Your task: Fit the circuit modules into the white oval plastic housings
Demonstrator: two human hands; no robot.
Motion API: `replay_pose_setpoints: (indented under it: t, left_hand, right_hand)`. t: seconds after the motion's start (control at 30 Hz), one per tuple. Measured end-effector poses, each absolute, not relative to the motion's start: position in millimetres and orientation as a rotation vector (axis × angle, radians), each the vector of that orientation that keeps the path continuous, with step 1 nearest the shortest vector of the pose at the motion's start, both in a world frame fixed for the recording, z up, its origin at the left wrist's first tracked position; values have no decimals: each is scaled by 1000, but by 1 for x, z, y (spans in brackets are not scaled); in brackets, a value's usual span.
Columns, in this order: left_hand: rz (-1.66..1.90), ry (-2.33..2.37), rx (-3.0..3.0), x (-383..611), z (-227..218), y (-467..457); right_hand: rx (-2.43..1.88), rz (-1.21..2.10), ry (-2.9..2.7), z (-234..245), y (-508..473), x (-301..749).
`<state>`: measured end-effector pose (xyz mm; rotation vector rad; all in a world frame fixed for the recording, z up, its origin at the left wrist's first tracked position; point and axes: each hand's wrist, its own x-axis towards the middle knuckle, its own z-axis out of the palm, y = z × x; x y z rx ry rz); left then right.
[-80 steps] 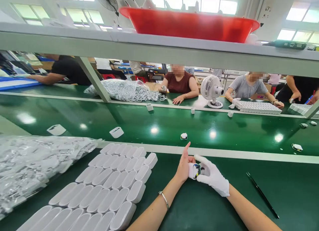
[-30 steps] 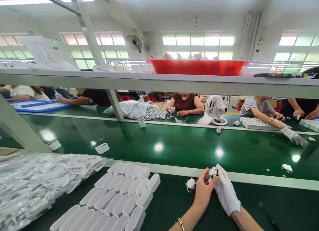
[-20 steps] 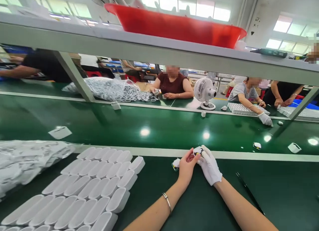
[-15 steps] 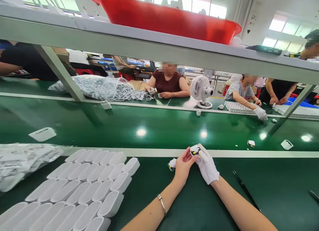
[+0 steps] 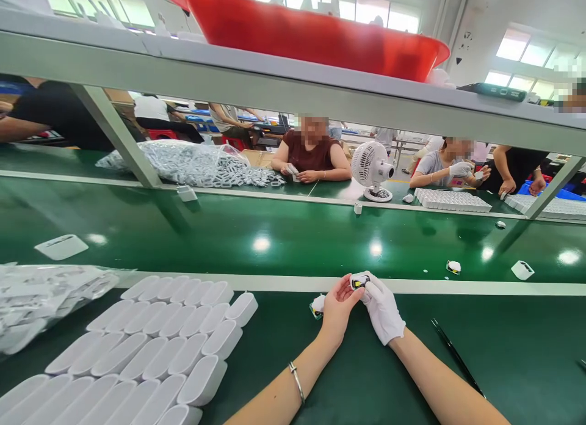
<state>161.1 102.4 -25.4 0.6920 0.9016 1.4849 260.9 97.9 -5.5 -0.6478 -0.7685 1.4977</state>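
Note:
Both my hands hold one small white plastic housing (image 5: 359,279) with black and yellow parts showing in its open end, just above the near edge of the green belt. My bare left hand (image 5: 339,303) grips it from the left, a bangle on that wrist. My right hand (image 5: 383,308), in a white glove, closes on it from the right, its fingertips at the opening. Beside my left hand a small circuit board with a white part (image 5: 317,306) lies on the table. Black tweezers (image 5: 458,356) rest to the right of my right forearm.
Rows of white oval cases (image 5: 151,358) and a plastic bag of parts (image 5: 50,303) lie at left. Loose pieces ride the green belt (image 5: 293,229). A shelf with a red basin (image 5: 311,37) crosses overhead. Co-workers sit opposite, near a white fan (image 5: 373,168).
The pieces on the belt have shifted slightly left. My hands stay together on the housing, barely moving. Opposite, a co-worker's gloved hand has drawn back from the belt.

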Motion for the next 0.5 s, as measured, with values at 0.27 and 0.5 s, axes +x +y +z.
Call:
replay_pose_setpoints:
  t: [0.27, 0.5]
  left_hand:
    - [1491, 907, 699, 161, -29, 103]
    - [1468, 895, 713, 162, -29, 104]
  right_hand:
    - [-691, 1461, -717, -11, 99, 259]
    - [-734, 1424, -632, -20, 100, 261]
